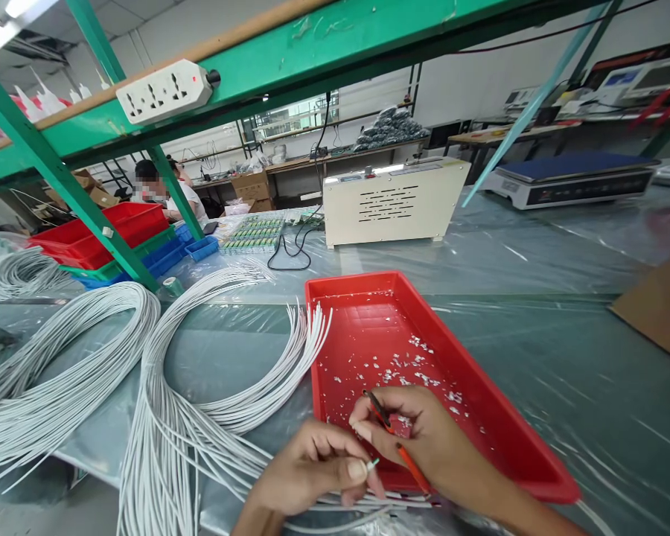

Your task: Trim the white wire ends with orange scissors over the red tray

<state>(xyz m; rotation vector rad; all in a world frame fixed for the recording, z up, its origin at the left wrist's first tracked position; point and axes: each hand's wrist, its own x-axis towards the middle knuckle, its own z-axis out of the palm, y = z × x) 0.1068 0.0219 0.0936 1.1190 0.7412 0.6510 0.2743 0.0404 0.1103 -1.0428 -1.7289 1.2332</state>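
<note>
My left hand [318,465] is closed near the front edge of the red tray, pinching the end of a white cable [371,467]. A short green tip shows past the thumb. Just to the right, my right hand [418,428] is wrapped around a slim orange-and-black tool [413,467], its kind unclear because the fingers cover its middle. The two hands are close but apart. Below them, several more white cable ends lie along the tray's front. White scraps [418,361] are scattered over the floor of the red tray [480,391].
Big coils of white cable [161,372] cover the left side of the bench. Behind the tray stand a cream machine [391,205] and a scale [575,179]. Stacked bins [106,234] sit at left under a green frame [313,45]. A person [184,197] sits beyond.
</note>
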